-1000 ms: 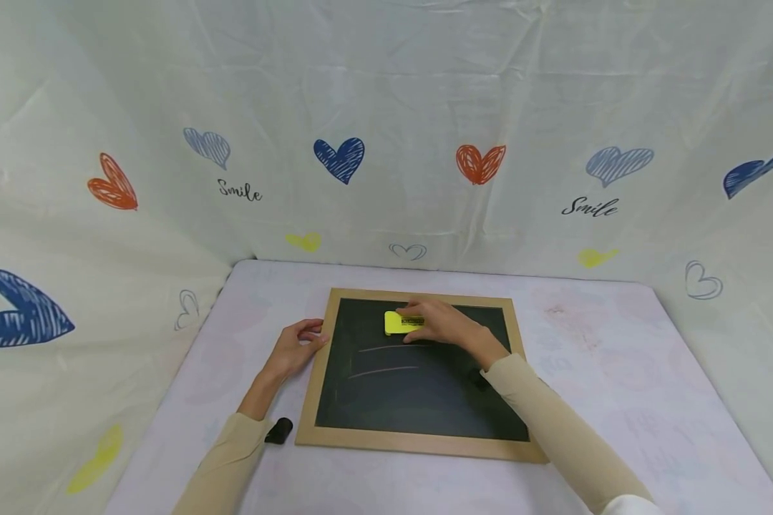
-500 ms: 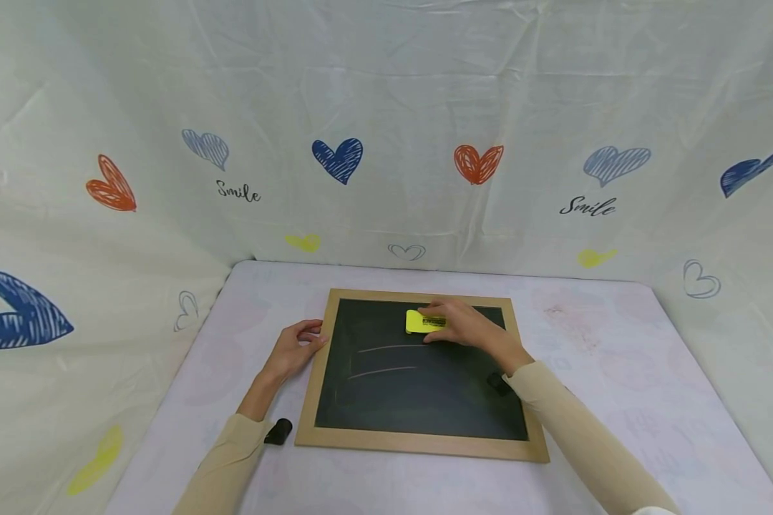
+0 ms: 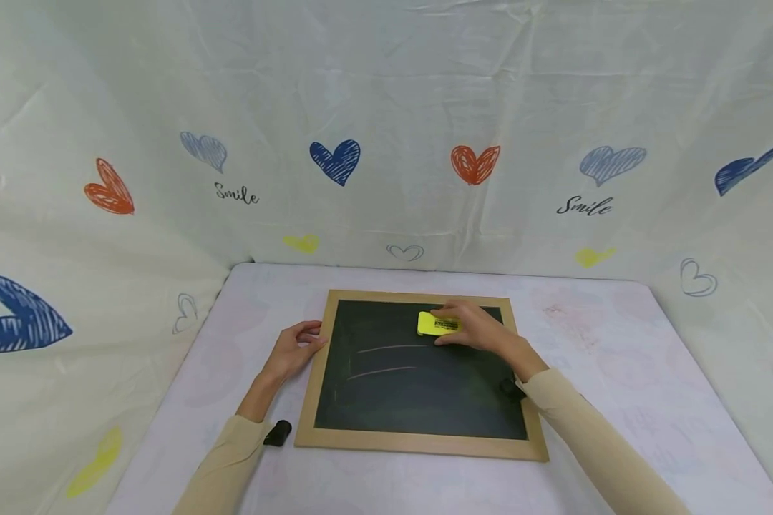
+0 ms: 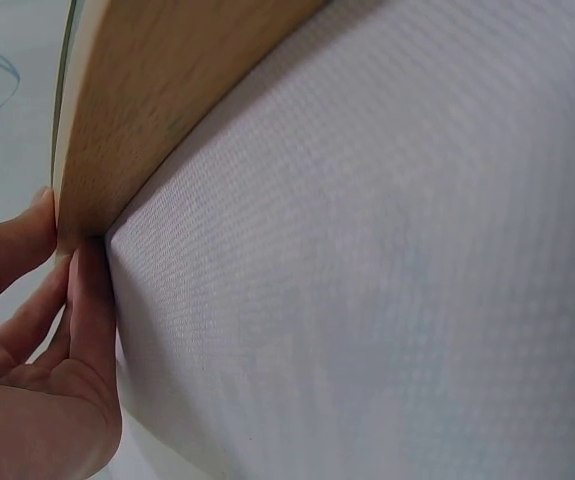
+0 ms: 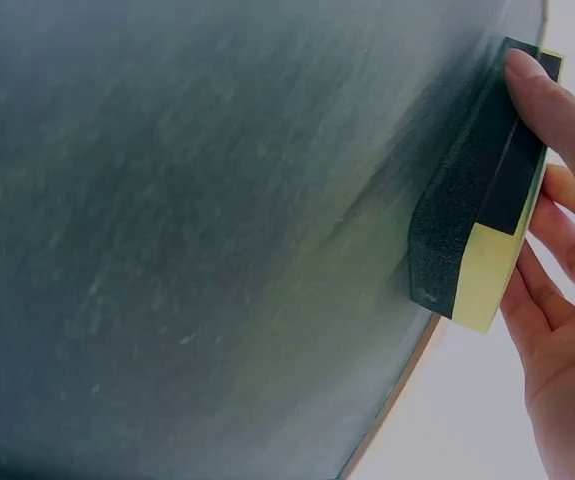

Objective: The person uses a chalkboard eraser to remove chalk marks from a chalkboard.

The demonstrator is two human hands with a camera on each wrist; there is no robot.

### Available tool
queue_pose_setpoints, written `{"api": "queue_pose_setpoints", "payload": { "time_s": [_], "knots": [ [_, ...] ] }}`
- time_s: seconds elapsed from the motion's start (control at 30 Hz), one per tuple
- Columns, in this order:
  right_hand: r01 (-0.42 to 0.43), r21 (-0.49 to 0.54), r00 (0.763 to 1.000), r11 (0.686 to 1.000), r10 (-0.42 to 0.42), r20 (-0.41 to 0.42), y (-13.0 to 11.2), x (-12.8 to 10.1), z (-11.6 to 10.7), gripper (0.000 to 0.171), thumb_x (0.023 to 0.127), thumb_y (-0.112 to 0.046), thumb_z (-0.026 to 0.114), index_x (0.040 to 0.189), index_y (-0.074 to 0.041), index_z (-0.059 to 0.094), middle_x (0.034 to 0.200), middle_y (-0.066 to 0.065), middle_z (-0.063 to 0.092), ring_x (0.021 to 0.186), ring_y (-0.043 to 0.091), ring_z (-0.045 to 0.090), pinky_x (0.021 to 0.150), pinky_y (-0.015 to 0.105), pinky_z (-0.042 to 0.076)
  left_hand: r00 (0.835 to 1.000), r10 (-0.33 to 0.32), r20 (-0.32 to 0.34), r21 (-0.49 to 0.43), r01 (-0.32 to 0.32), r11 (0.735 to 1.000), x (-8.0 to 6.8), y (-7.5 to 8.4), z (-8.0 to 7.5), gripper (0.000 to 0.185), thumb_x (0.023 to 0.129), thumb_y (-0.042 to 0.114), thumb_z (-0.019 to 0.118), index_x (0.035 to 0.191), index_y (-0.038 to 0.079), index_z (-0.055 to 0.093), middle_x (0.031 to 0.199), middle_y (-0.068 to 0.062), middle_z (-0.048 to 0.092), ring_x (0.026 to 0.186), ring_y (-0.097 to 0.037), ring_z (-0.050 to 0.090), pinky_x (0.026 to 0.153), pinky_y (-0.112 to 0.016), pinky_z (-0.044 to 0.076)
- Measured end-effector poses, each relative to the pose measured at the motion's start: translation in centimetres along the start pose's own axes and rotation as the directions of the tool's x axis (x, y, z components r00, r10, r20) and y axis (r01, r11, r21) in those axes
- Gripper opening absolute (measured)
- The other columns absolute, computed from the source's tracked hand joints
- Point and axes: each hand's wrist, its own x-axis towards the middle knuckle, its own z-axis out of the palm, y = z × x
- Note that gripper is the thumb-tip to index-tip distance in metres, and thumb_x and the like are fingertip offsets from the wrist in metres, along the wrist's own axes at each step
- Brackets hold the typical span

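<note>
A wood-framed chalkboard [image 3: 309, 411] lies flat on the table, with two faint chalk lines [image 3: 389, 349] on its dark face. My right hand [image 3: 473, 329] grips a yellow eraser [image 3: 433, 323] with a dark felt sole and presses it on the board near the upper right; the right wrist view shows the eraser [image 5: 477, 215] pinched between thumb and fingers against the board [image 5: 187, 230]. My left hand [image 3: 293, 350] rests against the board's left frame, its fingers [image 4: 87, 310] touching the wooden edge [image 4: 157, 90].
A small black object [image 3: 277, 433] sits on the pale tablecloth [image 3: 618, 372] by my left forearm, another [image 3: 510, 388] at my right wrist. Heart-printed fabric [image 3: 386, 143] walls in the table on three sides.
My right hand has slid the eraser to the right along the top of the board. The left hand and the board have stayed in place.
</note>
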Motion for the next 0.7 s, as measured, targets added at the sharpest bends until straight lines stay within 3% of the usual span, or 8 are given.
{"api": "queue_pose_setpoints", "payload": {
  "time_s": [0.17, 0.4, 0.7],
  "knots": [
    [-0.011, 0.055, 1.000, 0.998, 0.010, 0.012, -0.2, 0.1, -0.5, 0.060, 0.085, -0.029, 0.086, 0.133, 0.001, 0.067, 0.118, 0.011, 0.068, 0.098, 0.020, 0.061, 0.088, 0.042, 0.053, 1.000, -0.017, 0.004, 0.002, 0.017, 1.000, -0.1, 0.2, -0.1, 0.046, 0.098, 0.012, 0.070, 0.138, -0.007, 0.057, 0.126, -0.024, 0.065, 0.107, -0.033, 0.064, 0.089, -0.038, 0.048],
    [-0.020, 0.042, 1.000, 0.999, 0.021, -0.007, -0.4, -0.9, -1.1, 0.059, 0.084, -0.029, 0.086, 0.131, 0.002, 0.068, 0.122, 0.014, 0.069, 0.108, 0.026, 0.065, 0.092, 0.045, 0.053, 1.000, -0.011, 0.008, 0.004, 0.011, 1.000, -0.1, 0.4, 0.0, 0.046, 0.098, 0.012, 0.070, 0.139, -0.007, 0.057, 0.126, -0.024, 0.064, 0.108, -0.033, 0.064, 0.090, -0.039, 0.048],
    [-0.078, 0.018, 0.996, 0.997, 0.077, 0.032, -0.6, -2.2, -1.2, 0.060, 0.085, -0.031, 0.086, 0.134, -0.001, 0.067, 0.124, 0.012, 0.068, 0.109, 0.025, 0.065, 0.093, 0.045, 0.053, 1.000, -0.022, 0.011, 0.010, 0.021, 1.000, -0.1, 0.2, 0.1, 0.047, 0.098, 0.013, 0.070, 0.139, -0.006, 0.056, 0.127, -0.024, 0.064, 0.109, -0.033, 0.063, 0.091, -0.040, 0.048]
  ]
}}
